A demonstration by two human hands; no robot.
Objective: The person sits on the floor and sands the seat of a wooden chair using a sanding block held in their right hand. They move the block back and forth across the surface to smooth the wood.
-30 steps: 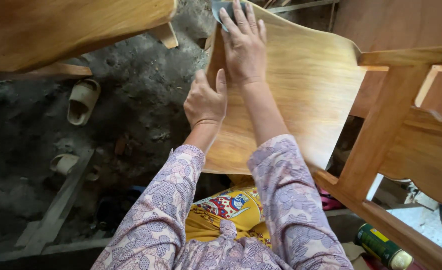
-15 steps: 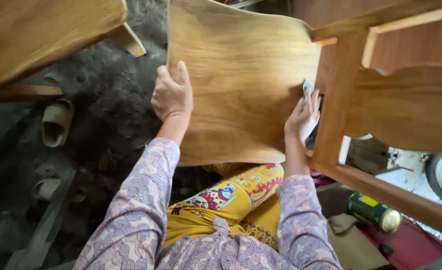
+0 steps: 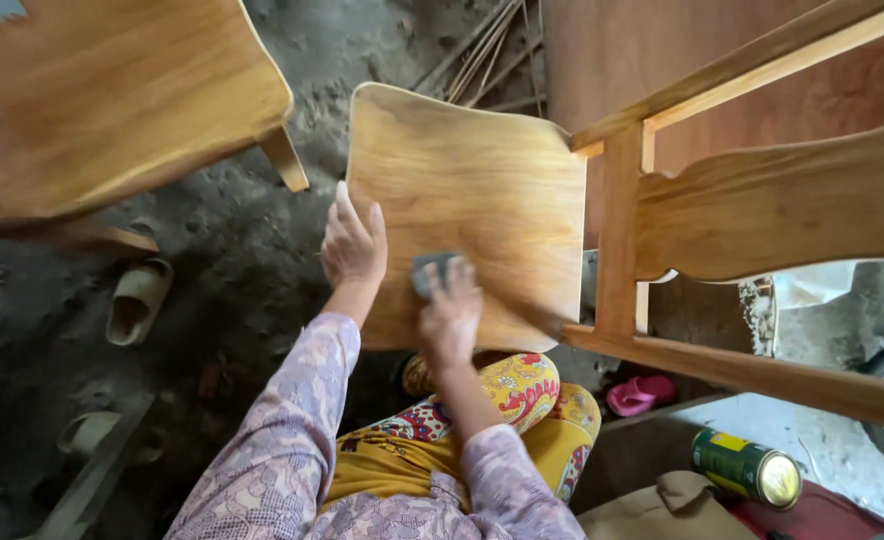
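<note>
A curved, varnished wooden chair seat lies in front of me, joined to a wooden chair frame on the right. My left hand grips the seat's left edge, fingers on top. My right hand presses a small grey sanding pad flat against the seat's near part. Under the seat are my knees in yellow patterned cloth.
Another wooden chair seat stands at the upper left. Beige sandals lie on the dark dirt floor. A green and gold can lies at the lower right, and a pink sandal is nearby. Thin sticks lie beyond the seat.
My right hand with the pad went from the seat's far end to its right edge, then to the near middle. My left hand stayed on the left edge.
</note>
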